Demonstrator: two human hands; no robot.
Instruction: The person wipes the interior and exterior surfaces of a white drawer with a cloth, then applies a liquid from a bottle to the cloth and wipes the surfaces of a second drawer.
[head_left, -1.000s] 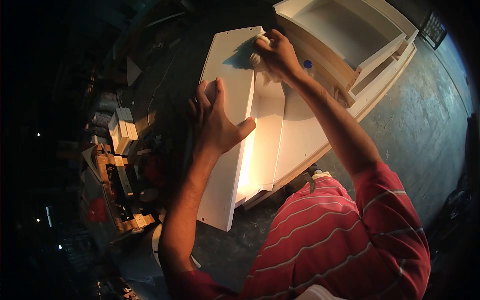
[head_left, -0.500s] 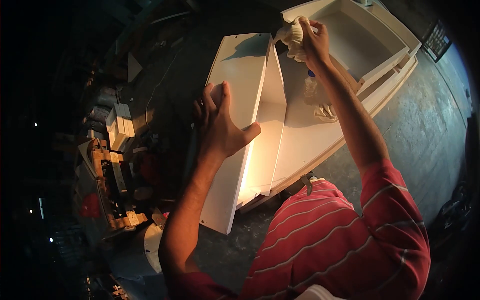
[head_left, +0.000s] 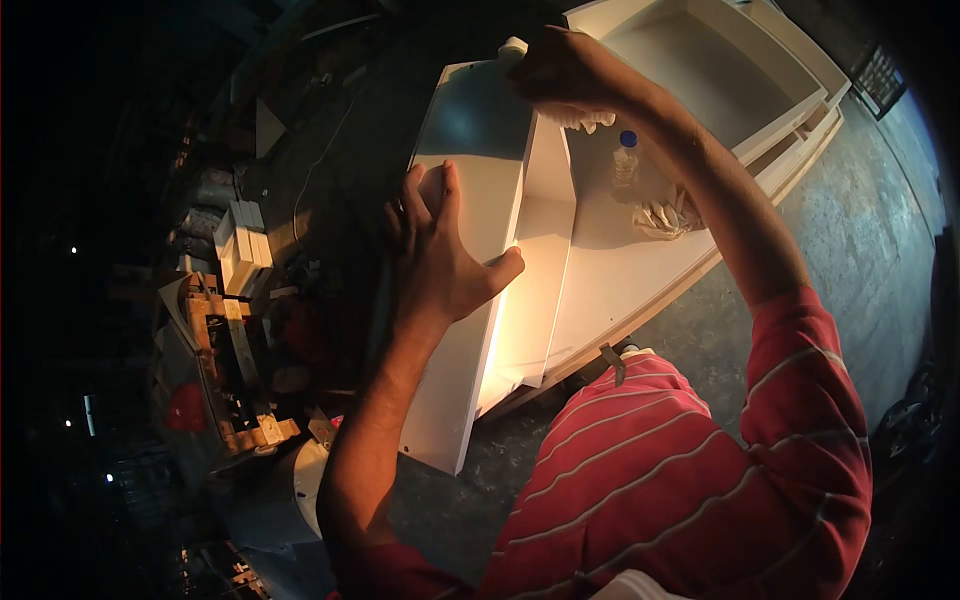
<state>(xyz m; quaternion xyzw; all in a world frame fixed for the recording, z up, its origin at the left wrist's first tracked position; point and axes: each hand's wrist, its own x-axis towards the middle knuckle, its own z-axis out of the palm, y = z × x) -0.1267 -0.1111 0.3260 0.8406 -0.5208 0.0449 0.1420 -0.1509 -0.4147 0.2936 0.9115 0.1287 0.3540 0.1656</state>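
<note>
A white wooden drawer-like box [head_left: 488, 195] stands on edge on the worktable, its broad outer face turned up toward me. My left hand [head_left: 440, 262] rests on that face with fingers spread and the thumb near its right edge. At the top end, my right hand [head_left: 572, 72] is closed around a crumpled pale cloth [head_left: 582, 117]. Cloth also pokes out beyond the knuckles, at the box's upper edge. The right fingertips are mostly hidden. Shadow from the right arm falls across the upper part of the face.
On the white table surface [head_left: 600, 290] stand a clear bottle with a blue cap [head_left: 625, 165] and a second crumpled cloth [head_left: 662, 218]. Behind them lies a large open white drawer [head_left: 690, 70]. Wooden frames [head_left: 235, 340] and stacked white pieces [head_left: 240, 245] sit at left.
My right hand has moved left with the cloth, from beside the large drawer onto the box's top end. My left hand keeps its place.
</note>
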